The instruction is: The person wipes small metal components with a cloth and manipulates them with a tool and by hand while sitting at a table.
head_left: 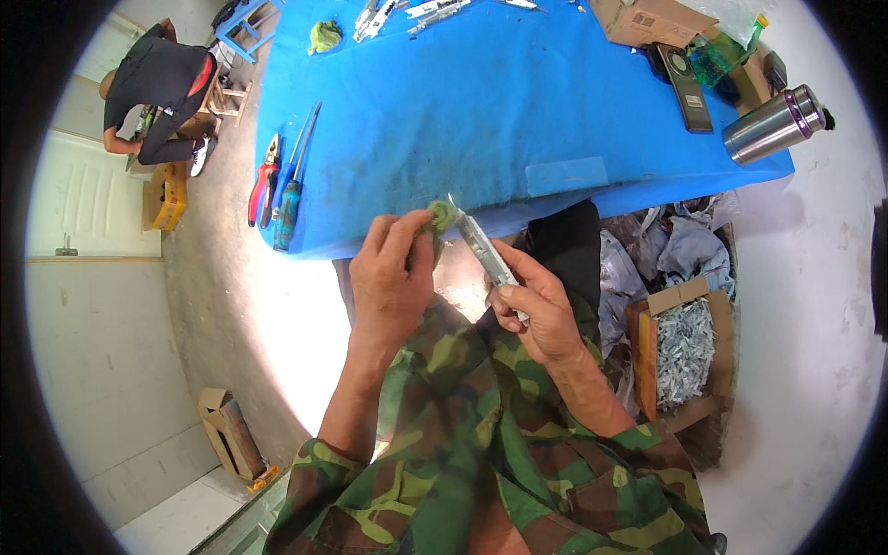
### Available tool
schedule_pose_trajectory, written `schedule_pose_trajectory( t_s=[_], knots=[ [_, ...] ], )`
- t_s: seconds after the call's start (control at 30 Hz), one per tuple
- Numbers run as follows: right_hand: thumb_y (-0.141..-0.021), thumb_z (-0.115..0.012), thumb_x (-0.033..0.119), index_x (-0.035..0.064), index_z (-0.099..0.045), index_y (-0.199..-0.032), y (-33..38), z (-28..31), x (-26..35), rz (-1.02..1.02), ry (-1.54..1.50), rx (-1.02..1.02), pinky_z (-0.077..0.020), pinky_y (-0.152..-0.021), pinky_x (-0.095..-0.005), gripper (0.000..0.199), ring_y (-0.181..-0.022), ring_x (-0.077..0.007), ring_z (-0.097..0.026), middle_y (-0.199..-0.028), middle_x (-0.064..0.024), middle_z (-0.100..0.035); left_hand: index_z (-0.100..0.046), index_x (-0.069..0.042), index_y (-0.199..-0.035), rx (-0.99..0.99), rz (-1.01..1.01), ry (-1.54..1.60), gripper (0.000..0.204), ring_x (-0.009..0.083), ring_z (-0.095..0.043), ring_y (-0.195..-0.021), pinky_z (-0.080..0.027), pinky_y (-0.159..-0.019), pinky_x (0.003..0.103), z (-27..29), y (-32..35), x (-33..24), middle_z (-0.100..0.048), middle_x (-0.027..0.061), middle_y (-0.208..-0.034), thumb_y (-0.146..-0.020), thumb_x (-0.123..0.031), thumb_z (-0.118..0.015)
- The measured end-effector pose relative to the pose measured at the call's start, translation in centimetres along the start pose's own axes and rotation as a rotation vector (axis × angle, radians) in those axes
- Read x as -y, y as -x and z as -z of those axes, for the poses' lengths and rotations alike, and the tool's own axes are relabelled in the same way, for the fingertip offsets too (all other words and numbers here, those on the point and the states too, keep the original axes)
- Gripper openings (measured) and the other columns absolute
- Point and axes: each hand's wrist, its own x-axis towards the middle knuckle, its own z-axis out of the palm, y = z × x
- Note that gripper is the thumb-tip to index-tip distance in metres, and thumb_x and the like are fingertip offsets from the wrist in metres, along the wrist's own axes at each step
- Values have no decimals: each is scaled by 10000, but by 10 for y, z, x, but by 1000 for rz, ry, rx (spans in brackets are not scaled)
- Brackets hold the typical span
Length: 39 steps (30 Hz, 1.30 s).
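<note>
Holding a slim, silvery metal piece (487, 247) over the lap, just off the near edge of a blue-covered worktop (416, 111), a person in camouflage clothing (555, 481) works with two bare hands. The piece's long axis runs aslant, its narrow tip pointing away from the body and to the left, toward the worktop, its other end set low in the right hand (539, 310). That hand's fingers are closed around the lower part, thumb laid along it. The left hand (393, 273) has its fingers bent and pinched on a green cloth (443, 215) at the tip end; whether cloth and metal touch is too small to tell. On the worktop's left side lie red-handled pliers (264, 190), beside a blue-handled screwdriver (283, 188) and a teal-handled screwdriver (288, 215), both shafts pointing away from the person. More metal pieces (375, 18) lie along the far side, near a second green cloth (325, 37). A steel bottle (772, 128) lies tilted at the right, near a dark phone-like device (685, 88). Beyond the left side, a co-worker in dark clothes (162, 79) bends forward.
</note>
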Motion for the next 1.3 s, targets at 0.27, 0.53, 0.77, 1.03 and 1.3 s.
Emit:
schedule_pose_trajectory(
  t_s=[0.27, 0.53, 0.77, 1.03, 1.3],
  knots=[
    [-898, -537, 47, -63, -468, -1514, 4, -5, -11, 27, -48, -124, -340, -506, -191, 629, -686, -61, -479, -1011, -49, -608, -701, -11, -1125, -1, 61, 68, 263, 350, -679, -854, -538, -745, 431, 15, 36, 13, -698, 174, -938, -864, 22, -716],
    [-964, -567, 168, -52, -455, -1518, -6, -4, -16, 72, 8, -39, -417, -492, -206, 607, -724, -84, -573, -1062, -87, -602, -685, -52, -1199, -32, 228, 97, 247, 351, -687, -834, -554, -723, 413, 42, 34, 19, -665, 148, -980, -952, -67, -690],
    [-947, -563, 162, -60, -432, -1523, -16, 13, -10, 93, 49, -39, -429, -467, -208, 631, -696, -93, -584, -1057, -104, -610, -682, -37, -1213, -94, 285, 184, 249, 345, -689, -898, -552, -784, 412, 22, 25, 42, -683, 153, -993, -973, -106, -689],
    [-950, -549, 152, -36, -445, -1519, -28, 13, -4, 141, 55, -75, -436, -463, -210, 609, -680, -98, -581, -1043, -110, -611, -672, -30, -1224, -137, 221, 201, 245, 360, -691, -934, -549, -809, 418, 26, 7, 52, -697, 172, -1033, -998, -123, -674],
    [-963, -535, 152, -30, -440, -1524, -40, 10, 1, 183, 102, -57, -431, -459, -207, 597, -693, -97, -575, -1054, -94, -607, -659, -29, -1240, -136, 203, 204, 256, 376, -697, -998, -556, -850, 422, 23, -6, 55, -707, 185, -1095, -1019, -157, -650]
  ],
)
